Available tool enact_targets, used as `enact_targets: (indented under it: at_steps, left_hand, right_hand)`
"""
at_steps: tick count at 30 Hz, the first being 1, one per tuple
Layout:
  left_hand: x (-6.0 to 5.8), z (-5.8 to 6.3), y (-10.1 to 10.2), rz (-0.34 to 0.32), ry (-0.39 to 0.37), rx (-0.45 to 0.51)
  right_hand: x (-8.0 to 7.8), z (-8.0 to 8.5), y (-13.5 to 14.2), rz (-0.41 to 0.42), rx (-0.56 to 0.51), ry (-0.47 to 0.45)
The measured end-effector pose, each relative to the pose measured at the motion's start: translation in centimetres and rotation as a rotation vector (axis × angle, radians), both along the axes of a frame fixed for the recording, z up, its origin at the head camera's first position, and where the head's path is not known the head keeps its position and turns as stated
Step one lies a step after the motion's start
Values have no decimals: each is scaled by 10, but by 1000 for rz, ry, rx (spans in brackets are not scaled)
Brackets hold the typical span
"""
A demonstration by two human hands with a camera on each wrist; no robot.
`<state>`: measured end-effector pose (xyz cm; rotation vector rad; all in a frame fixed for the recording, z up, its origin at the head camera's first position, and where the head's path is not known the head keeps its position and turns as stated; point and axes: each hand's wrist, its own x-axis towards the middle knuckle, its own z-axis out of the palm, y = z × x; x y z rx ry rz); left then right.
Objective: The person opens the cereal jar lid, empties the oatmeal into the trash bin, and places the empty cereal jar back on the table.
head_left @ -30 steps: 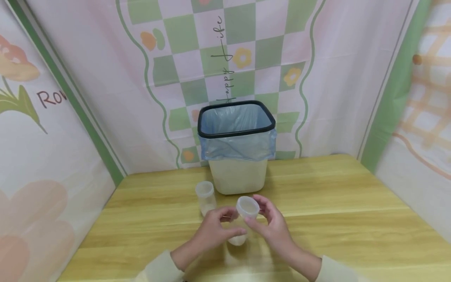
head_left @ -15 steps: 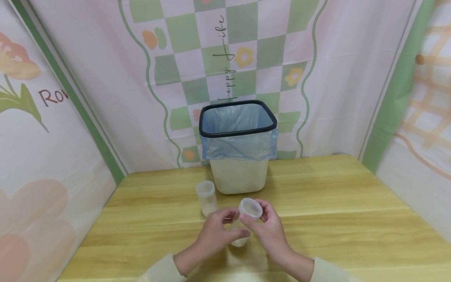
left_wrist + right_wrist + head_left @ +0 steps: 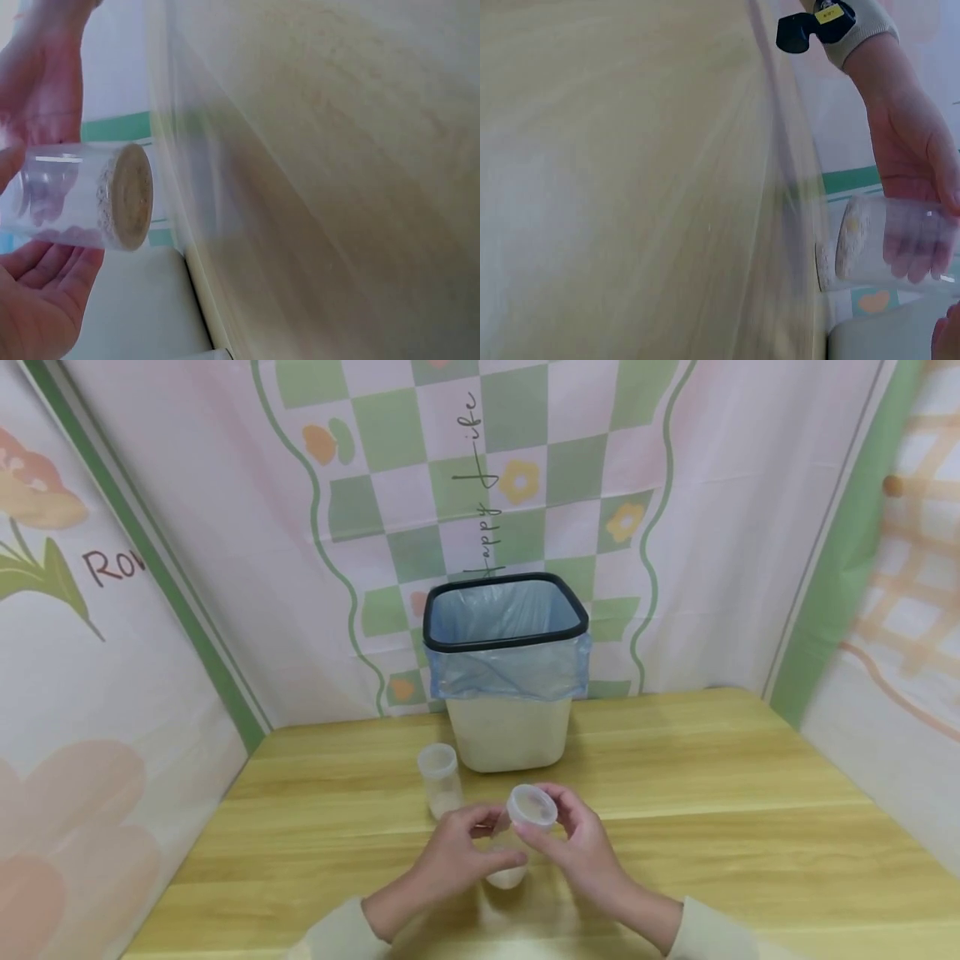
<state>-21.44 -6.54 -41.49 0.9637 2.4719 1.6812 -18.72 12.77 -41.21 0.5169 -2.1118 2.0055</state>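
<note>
A clear plastic jar with pale granular stuff in its bottom is held tilted, a little above the wooden table. My left hand grips its body, thumb in front and fingers behind. Around the whitish lid at the top, my right hand curls its thumb and fingers. In the left wrist view, the jar's round base faces the camera, apart from the tabletop. A second similar lidded jar stands upright behind my left hand. Whether the held lid is loose, I cannot tell.
A cream trash bin with a black rim and blue liner bag stands behind the jars, near the back edge. Patterned cloth hangs behind the wooden table and along both sides.
Both hands keep their hold on the jar. The lid end and right hand have shifted slightly, and the lid's tilt has changed a little. The second jar and the bin stay put.
</note>
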Motion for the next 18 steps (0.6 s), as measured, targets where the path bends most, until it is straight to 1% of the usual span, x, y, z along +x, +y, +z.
enact_targets:
  at_steps: [4, 9, 13, 18]
  left_hand:
    - [-2, 1, -3, -39, -50, 1]
    - [-5, 1, -5, -96, -82, -12]
    - [-6, 0, -6, -137, -101, -20]
    - [-6, -1, -6, -163, -108, -36]
  right_hand:
    - [-5, -1, 7, 94, 21, 71]
    - [-9, -1, 13, 210, 8, 148]
    - [-9, 0, 16, 310, -28, 152]
    - [-9, 2, 17, 411, -84, 147]
